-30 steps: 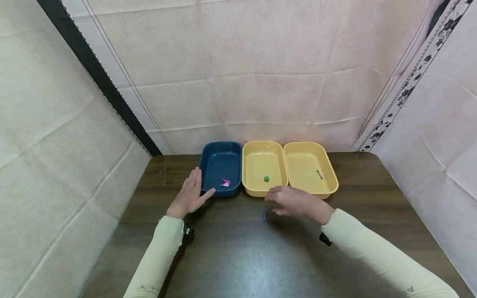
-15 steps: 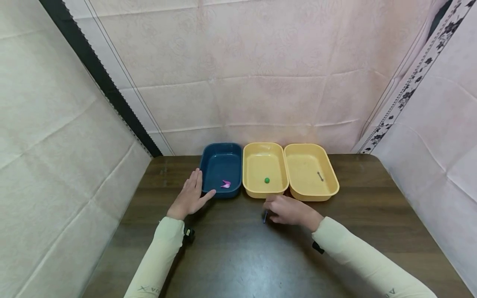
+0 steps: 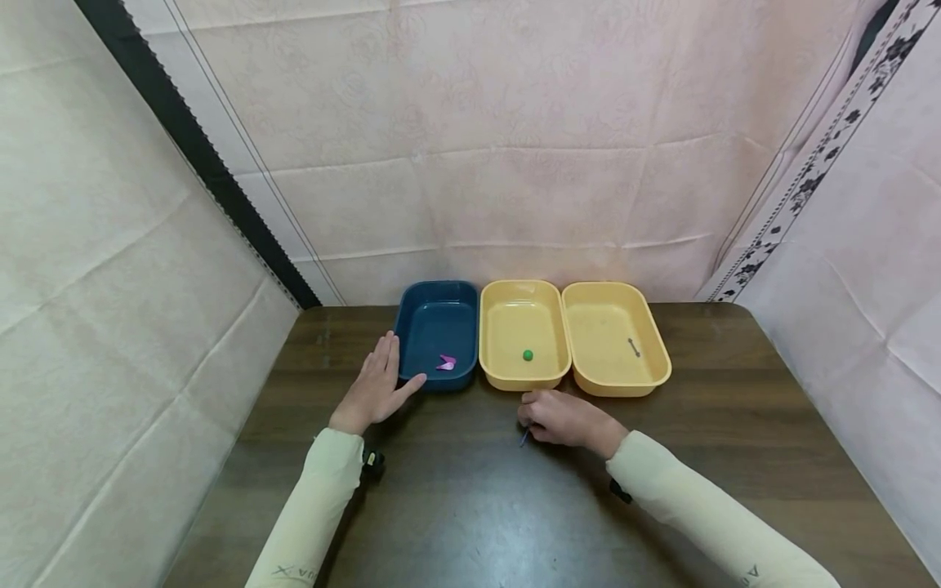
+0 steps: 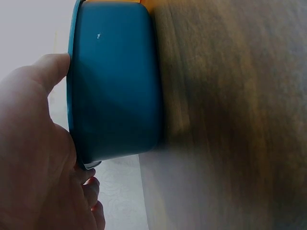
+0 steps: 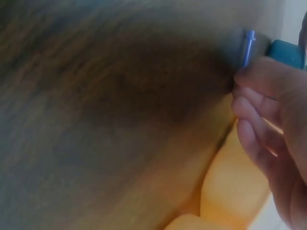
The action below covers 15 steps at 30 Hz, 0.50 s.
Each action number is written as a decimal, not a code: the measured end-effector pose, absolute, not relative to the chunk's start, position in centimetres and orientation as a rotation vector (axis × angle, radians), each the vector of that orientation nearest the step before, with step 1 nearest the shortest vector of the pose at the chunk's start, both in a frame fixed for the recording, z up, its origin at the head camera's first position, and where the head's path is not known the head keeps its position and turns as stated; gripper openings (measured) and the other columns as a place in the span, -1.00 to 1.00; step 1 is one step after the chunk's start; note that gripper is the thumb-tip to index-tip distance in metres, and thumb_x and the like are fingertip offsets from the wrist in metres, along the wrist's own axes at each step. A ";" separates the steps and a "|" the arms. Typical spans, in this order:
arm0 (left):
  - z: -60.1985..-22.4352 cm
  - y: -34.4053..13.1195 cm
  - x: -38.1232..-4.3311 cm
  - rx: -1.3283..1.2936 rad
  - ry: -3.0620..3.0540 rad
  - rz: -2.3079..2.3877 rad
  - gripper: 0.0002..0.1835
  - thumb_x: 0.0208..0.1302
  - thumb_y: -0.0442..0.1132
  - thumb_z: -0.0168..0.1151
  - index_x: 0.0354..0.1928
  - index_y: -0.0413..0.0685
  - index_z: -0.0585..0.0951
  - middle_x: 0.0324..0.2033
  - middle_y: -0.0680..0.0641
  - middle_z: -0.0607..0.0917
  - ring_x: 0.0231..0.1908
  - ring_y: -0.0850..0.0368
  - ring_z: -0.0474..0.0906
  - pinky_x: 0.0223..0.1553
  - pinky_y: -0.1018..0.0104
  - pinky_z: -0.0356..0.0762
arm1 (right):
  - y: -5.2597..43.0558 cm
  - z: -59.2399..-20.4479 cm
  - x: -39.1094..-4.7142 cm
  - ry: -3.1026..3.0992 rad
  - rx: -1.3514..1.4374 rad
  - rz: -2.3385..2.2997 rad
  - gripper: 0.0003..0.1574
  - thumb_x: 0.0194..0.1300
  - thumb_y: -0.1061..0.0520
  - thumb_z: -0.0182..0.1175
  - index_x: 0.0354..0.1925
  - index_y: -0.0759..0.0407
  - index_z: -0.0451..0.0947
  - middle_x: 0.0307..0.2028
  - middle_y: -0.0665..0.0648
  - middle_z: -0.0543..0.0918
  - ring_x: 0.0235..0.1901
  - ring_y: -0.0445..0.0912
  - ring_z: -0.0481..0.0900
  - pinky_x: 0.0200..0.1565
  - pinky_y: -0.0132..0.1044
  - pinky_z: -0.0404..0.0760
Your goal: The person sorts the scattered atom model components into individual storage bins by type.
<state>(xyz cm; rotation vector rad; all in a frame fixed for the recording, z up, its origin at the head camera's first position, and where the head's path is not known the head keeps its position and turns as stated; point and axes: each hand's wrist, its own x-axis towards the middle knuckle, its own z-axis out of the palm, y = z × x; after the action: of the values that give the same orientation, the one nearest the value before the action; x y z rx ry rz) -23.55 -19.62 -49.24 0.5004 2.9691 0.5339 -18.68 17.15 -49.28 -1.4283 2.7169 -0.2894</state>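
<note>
My right hand is low over the table in front of the middle yellow tray. Its thumb and fingertips pinch a small, thin blue rod, whose collared end sticks out past the fingers in the right wrist view; the other end is hidden. At the blue tray, my left hand lies with straight fingers along the left rim, thumb spread to the near corner. A pink V-shaped piece lies in that tray. The middle tray holds a green ball.
A second yellow tray stands at the right of the row, with a small grey bar with knobbed ends in it. The trays line the far edge of the brown wooden table. Pale cloth hangs behind and at both sides.
My right hand has come down and slightly toward me from the middle tray's near edge and has pinched the blue rod that was lying on the table. The left hand has stayed put.
</note>
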 end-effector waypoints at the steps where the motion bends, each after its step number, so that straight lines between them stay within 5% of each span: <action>1: -49.2 -19.6 -23.5 0.502 2.969 0.534 0.15 0.52 0.46 -0.09 0.69 -0.26 -0.25 0.71 -0.26 -0.25 0.71 -0.29 -0.28 0.67 -0.26 -0.16 | 17.2 -49.3 -18.7 2.704 -1.426 -0.330 -0.83 0.23 0.33 0.41 -0.37 0.09 0.65 -0.38 -0.01 0.60 -0.39 -0.29 0.46 -0.35 -0.52 0.51; 6: -49.2 -19.6 -23.6 0.506 2.964 0.535 0.15 0.52 0.46 -0.10 0.69 -0.26 -0.25 0.71 -0.25 -0.27 0.71 -0.28 -0.30 0.68 -0.24 -0.19 | 17.3 -48.8 -18.4 2.642 -1.372 -0.489 -0.77 0.10 0.34 0.38 -0.44 0.05 0.56 -0.45 -0.02 0.54 -0.43 -0.34 0.35 -0.39 -0.54 0.40; 15: -49.4 -19.6 -23.7 0.507 2.971 0.533 0.15 0.51 0.47 -0.10 0.69 -0.27 -0.23 0.71 -0.26 -0.26 0.71 -0.29 -0.29 0.68 -0.24 -0.19 | 17.8 -45.7 -17.2 2.616 -1.291 -0.542 -0.82 0.17 0.26 0.37 -0.38 0.00 0.59 -0.42 -0.11 0.52 -0.43 -0.36 0.39 -0.40 -0.53 0.44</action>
<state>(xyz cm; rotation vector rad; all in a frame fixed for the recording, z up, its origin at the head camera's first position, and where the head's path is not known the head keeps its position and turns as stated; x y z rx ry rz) -23.69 -19.58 -49.36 0.5073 2.9712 0.5332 -17.23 17.84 -45.71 -1.2907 2.6159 -0.5417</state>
